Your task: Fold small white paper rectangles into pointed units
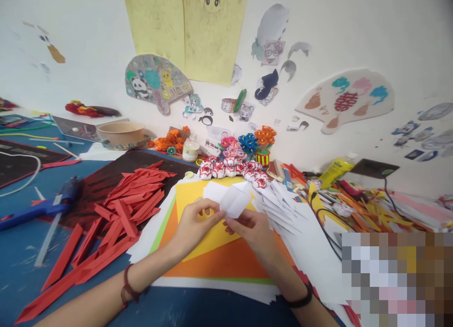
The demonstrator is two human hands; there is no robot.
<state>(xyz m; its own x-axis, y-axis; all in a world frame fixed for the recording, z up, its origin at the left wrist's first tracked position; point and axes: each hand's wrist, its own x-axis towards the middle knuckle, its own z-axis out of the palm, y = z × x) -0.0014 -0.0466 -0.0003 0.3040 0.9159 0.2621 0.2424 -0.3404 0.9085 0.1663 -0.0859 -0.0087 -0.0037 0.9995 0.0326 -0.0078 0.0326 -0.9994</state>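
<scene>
Paper [235, 200] in left hand [196, 223], right hand [257, 233]; seemingly folded.

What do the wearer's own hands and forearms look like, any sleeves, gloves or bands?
Left hand and right hand: no gloves, no rings I can make out. No sleeves show on the left forearm or right forearm. Left wrist: dark red cord bracelet. Right wrist: plain black wristband, no legible markings.
</scene>
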